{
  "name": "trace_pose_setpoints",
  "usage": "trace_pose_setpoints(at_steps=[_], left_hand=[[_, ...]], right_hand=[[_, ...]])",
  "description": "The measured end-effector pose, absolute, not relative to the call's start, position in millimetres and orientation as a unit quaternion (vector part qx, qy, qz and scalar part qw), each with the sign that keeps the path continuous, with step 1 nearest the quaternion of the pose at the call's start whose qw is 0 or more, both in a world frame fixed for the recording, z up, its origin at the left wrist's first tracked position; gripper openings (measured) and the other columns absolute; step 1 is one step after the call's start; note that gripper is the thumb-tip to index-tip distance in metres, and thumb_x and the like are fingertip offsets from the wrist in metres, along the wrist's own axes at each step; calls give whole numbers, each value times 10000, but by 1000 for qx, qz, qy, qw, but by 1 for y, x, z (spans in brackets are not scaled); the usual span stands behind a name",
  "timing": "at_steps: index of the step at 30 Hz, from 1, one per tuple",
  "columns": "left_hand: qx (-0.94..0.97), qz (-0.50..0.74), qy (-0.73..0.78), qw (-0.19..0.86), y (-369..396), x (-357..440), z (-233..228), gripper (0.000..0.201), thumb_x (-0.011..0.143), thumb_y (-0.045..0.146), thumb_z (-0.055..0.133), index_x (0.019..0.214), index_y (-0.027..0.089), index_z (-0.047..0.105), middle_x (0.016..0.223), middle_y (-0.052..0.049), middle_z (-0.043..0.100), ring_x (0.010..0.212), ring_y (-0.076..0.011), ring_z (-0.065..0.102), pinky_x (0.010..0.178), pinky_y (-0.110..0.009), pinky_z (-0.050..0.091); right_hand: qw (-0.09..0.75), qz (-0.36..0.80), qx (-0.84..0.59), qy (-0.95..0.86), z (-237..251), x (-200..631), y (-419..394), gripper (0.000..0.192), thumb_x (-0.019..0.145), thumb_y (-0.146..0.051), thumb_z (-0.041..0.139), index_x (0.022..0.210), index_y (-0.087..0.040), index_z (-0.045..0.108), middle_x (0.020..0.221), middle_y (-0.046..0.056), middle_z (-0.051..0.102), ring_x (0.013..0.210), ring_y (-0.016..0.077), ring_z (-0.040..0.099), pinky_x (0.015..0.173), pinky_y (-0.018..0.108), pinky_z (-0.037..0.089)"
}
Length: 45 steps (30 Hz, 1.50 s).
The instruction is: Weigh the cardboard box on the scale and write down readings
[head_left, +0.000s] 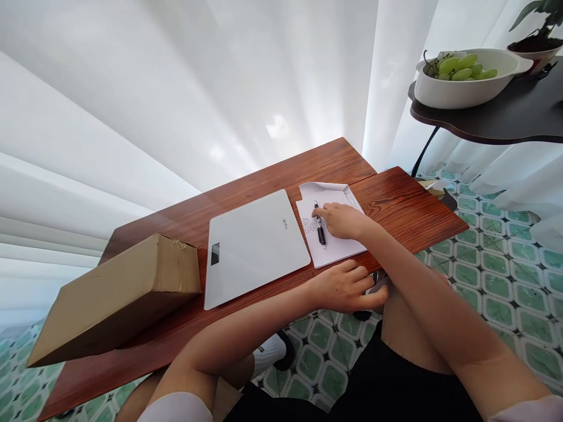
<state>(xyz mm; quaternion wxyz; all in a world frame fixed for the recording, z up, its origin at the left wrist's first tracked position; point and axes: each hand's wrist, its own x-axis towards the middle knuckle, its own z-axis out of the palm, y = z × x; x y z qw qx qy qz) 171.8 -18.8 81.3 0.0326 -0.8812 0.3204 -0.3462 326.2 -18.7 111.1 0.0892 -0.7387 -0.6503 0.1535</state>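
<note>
Right hand [342,221] rests on paper sheet [329,246], fingertips touching black pen [320,228], not gripping. Left hand [347,286] loosely curled, empty, at surface [396,199] edge. White scale [253,246] just left of both.

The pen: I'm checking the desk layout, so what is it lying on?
The pen lies on a white paper sheet on the wooden table. The right hand touches it, covering some of the sheet.

The white scale [255,246], just left of the right hand [343,221], carries a small logo, too small to read.
</note>
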Motion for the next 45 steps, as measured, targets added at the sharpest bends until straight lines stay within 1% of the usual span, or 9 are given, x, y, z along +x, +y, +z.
trace_pose_setpoints(at_steps=[12,21,25,28,33,35,38,40,45], left_hand=[[-932,-231,277,-38,-15,171,73,302,820,158,546,1119,169,587,785,-14,589,717,-175,475,674,-356,310],[-943,-186,270,-61,-14,172,72,315,893,148,484,1197,172,561,821,-22,599,757,-184,494,688,-368,311],[-947,-172,268,-54,-13,172,72,331,904,154,479,1227,173,552,856,-35,614,795,-186,502,722,-371,327],[-948,-168,264,-57,-13,173,71,338,894,168,506,1229,175,549,862,-35,611,813,-191,505,718,-371,324],[-947,-182,256,-72,-12,173,70,323,897,166,497,1215,167,549,861,-32,594,816,-195,509,695,-366,307],[-947,-181,253,-75,-12,173,71,312,904,173,495,1211,166,549,869,-34,595,825,-194,513,707,-365,314],[-948,-178,252,-75,-12,173,72,283,912,172,486,1186,165,556,862,-33,595,823,-193,517,708,-363,318],[-951,-168,251,-73,-11,173,74,294,906,168,492,1193,165,553,867,-37,598,837,-195,525,706,-361,319],[-953,-162,246,-68,-11,172,73,326,883,171,512,1208,173,545,898,-48,607,865,-202,531,718,-362,330]], right_hand=[[84,110,-727,-672,108,324,-9,303,859,-108,441,1078,-242,602,940,62,724,784,256,622,663,339,329],[177,0,-709,-683,108,342,-19,272,892,-98,509,1102,-239,608,950,39,677,931,234,587,753,325,370],[241,-59,-717,-652,106,349,-26,98,982,-283,525,967,-230,606,957,58,659,953,247,567,763,339,388],[370,-40,-699,-611,100,349,-33,365,1030,-460,432,791,-224,575,790,44,609,816,218,574,715,334,414],[525,230,-633,-521,93,342,-37,382,1020,-512,386,1137,-232,618,734,-3,652,627,159,600,552,277,471],[522,279,-633,-498,92,340,-37,352,969,-523,490,1029,-215,649,769,21,692,657,167,635,524,266,489],[515,211,-667,-495,90,337,-34,348,877,-504,647,699,-218,561,612,-11,597,550,137,551,504,263,453],[533,149,-677,-486,89,337,-32,427,865,-531,659,623,-231,475,542,-37,498,496,118,468,482,265,406],[630,169,-654,-383,90,349,-30,438,967,-603,450,777,-236,595,492,-42,500,402,121,444,395,263,358]])
